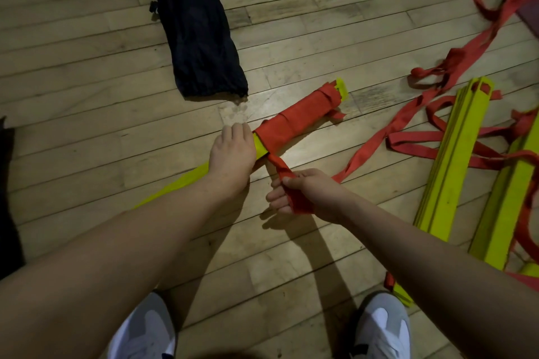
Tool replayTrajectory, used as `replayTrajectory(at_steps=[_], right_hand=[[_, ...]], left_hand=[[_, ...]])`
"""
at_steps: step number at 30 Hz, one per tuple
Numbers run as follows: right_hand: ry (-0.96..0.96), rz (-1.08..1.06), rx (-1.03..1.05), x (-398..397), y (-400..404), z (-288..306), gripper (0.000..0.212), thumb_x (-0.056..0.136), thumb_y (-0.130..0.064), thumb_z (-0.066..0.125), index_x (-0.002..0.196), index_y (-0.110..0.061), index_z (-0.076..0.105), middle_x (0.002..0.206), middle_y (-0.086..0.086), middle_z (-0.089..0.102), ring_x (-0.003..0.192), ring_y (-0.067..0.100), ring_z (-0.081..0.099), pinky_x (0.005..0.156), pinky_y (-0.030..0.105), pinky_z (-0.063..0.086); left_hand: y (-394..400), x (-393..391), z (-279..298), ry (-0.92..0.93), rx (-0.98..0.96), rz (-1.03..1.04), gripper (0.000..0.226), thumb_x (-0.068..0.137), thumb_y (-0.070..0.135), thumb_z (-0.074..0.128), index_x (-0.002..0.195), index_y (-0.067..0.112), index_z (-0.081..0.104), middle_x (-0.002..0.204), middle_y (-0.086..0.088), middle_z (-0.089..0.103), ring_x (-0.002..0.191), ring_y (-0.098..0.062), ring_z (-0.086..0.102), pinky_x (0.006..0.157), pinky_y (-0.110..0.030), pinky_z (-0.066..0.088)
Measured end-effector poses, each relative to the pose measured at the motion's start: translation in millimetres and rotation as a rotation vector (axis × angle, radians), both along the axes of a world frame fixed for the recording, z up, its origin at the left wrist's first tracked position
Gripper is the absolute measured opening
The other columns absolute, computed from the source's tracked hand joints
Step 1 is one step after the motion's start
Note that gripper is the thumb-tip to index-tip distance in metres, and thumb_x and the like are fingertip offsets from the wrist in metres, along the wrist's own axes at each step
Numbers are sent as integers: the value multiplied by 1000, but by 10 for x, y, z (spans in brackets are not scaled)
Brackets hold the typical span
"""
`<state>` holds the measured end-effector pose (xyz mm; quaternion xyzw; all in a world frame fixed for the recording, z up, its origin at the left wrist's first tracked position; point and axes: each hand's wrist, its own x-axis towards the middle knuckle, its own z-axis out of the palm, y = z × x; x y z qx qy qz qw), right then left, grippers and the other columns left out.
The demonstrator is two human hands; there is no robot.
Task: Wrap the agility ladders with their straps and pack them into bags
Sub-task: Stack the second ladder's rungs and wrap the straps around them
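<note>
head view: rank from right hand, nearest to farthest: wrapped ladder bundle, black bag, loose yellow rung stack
From the right hand:
1. wrapped ladder bundle, just ahead, slightly left
2. loose yellow rung stack, off to the right
3. black bag, far ahead, left

Left hand [232, 154] steadies the rung bundle [297, 122]; right hand [303, 191] pinches its red strap [284, 172].
</note>
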<state>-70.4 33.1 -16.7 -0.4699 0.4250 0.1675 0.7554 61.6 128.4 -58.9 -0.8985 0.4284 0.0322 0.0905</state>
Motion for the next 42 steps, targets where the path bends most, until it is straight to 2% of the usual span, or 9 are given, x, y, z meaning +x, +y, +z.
replayTrajectory(at_steps=[4,10,16,28,32,34,37,40,42], right_hand=[[17,-59,-13,-16,15,-38,22,103,-10,37,102,2,56,80,17,68,60,20,68,57,27,57],[78,-9,-68,-55,35,-113,23,104,-11,35,99,0,56,74,14,69,59,20,68,56,27,57],[77,60,-90,-93,72,-133,26,103,-12,37,94,1,58,74,14,72,63,21,69,62,30,57],[-36,28,82,-35,-50,63,25,102,-12,39,102,2,59,83,13,71,71,19,71,67,27,57],[-27,16,149,-28,-66,39,34,104,-22,31,105,-1,58,85,12,71,75,19,70,69,27,57],[-15,12,157,-22,-63,15,33,103,-22,31,103,-2,58,85,12,71,76,20,69,70,29,55],[31,-14,169,-11,-28,-40,28,101,-19,32,94,-7,56,77,9,69,67,17,67,67,27,52],[50,5,109,-45,-19,-91,23,101,-16,35,94,-7,55,80,9,69,67,16,67,67,27,50],[43,0,78,-87,-14,-105,21,101,-13,37,95,-5,56,79,10,70,66,16,69,65,27,51]], left_hand=[[120,-109,-73,-35,-57,-113,49,69,31,75,109,8,58,99,-7,54,89,-23,52,75,-31,43],[339,-310,-54,58,-117,-237,70,68,33,76,127,2,53,109,-19,57,94,-35,57,78,-40,48],[253,-412,0,251,33,-75,73,90,16,56,147,14,10,122,-11,47,108,-29,51,71,-35,42],[-30,-26,83,94,105,-7,60,88,7,55,139,2,24,119,-14,52,102,-30,57,66,-35,44],[97,-62,38,-14,105,-150,59,71,25,77,122,5,55,96,-12,63,76,-25,63,50,-29,48],[142,-97,21,131,47,-177,56,86,30,64,132,6,42,122,-20,52,101,-34,58,75,-40,53],[239,-285,40,232,51,-230,39,96,28,40,133,16,34,150,-28,18,134,-41,28,109,-51,28],[337,-372,12,196,69,-259,38,94,18,40,132,19,37,151,-26,16,141,-41,11,112,-60,7],[329,-288,20,206,49,-216,42,94,21,47,133,20,34,141,-21,28,137,-41,19,111,-62,11]])
